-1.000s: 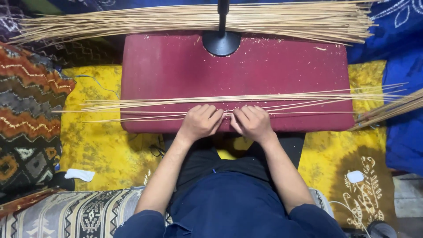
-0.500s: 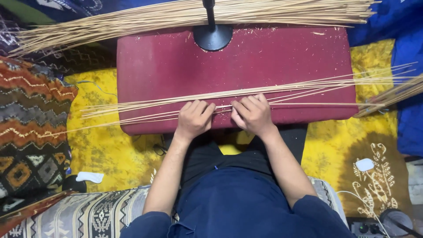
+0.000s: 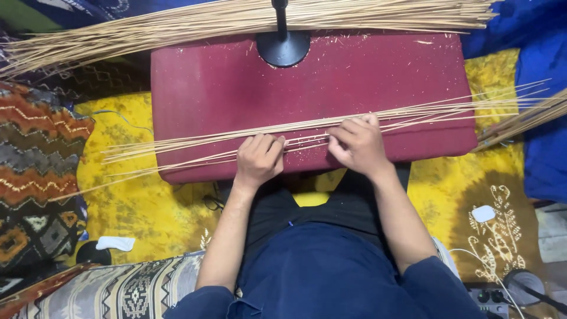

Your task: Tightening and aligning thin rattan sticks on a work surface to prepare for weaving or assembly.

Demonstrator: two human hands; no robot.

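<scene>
Thin sticks now slanted | left hand pinching them | right hand pinching, shifted right

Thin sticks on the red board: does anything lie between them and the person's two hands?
Nothing visible does. The left hand and right hand already rest on the thin sticks lying across the red board.

No packages, labels, signs, screens.

Bare red board beyond the sticks; black stand base blocks its far edge.
</scene>
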